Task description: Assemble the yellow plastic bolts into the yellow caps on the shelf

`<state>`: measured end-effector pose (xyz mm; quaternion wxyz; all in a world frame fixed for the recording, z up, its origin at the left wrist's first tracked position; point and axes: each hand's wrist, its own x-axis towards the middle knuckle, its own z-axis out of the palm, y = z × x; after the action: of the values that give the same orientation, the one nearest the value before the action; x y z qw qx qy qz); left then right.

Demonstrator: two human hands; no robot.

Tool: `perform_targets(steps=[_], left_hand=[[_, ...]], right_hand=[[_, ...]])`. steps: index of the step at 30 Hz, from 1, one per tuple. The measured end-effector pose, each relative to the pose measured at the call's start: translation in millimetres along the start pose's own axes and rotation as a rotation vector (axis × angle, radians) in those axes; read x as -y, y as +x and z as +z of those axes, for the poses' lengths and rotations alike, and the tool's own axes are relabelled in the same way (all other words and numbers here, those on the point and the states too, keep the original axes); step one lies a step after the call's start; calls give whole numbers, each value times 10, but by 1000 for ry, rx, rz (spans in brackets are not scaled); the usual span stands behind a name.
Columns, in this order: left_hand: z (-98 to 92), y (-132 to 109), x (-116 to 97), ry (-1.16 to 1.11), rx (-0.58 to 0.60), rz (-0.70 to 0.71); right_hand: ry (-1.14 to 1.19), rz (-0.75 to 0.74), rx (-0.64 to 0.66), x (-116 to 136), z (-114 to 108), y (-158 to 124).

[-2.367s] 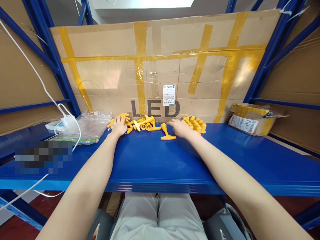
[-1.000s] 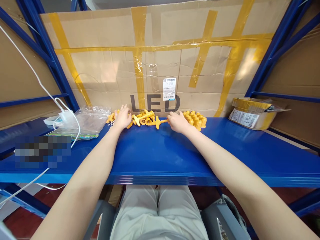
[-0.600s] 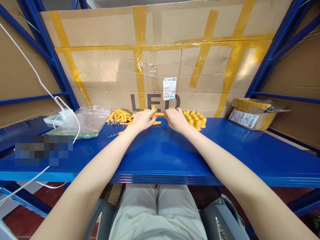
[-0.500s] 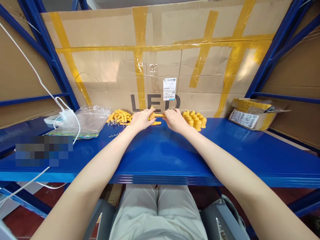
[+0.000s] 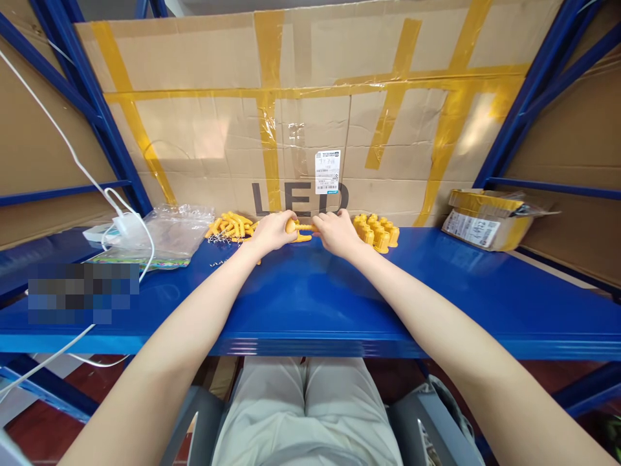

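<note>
My left hand (image 5: 275, 230) is closed around one end of a yellow plastic rod-like part (image 5: 305, 227), whose rounded end shows at the fingertips. Gripping the other end, my right hand (image 5: 338, 232) has its fingers wrapped over the part. Just beneath it, another yellow piece (image 5: 303, 238) lies on the blue shelf. Beside my left hand is a heap of yellow plastic pieces (image 5: 231, 224), with small silvery metal spirals (image 5: 219, 263) scattered at its front. A cluster of yellow cup-shaped pieces (image 5: 381, 241) stands to the right of my right hand.
A large taped cardboard box (image 5: 218, 136) rises behind the blue shelf (image 5: 310, 291). Clear plastic bags (image 5: 179, 233), a white plug with cable (image 5: 130, 224) and a blurred patch (image 5: 82, 291) are at left. A small open carton (image 5: 478, 223) sits at right.
My left hand has shifted slightly left, and the rounded end of the yellow part shows more. My right hand keeps its grip. The whole view has moved a little.
</note>
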<state>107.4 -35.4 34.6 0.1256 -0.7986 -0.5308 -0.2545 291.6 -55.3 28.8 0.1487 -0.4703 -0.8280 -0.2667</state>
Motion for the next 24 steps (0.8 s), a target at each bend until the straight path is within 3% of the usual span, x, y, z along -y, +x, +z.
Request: perform_targets(steps=[6, 11, 16, 24], left_hand=[[-12, -17, -9, -252, 239, -122], [1, -20, 37, -23, 111, -7], [8, -31, 53, 97, 134, 0], [-17, -37, 41, 96, 153, 12]], right_hand=[[-75, -64, -90, -34, 16, 7], [37, -57, 70, -53, 65, -24], [114, -40, 221, -10, 66, -33], [66, 12, 221, -44, -3, -30]])
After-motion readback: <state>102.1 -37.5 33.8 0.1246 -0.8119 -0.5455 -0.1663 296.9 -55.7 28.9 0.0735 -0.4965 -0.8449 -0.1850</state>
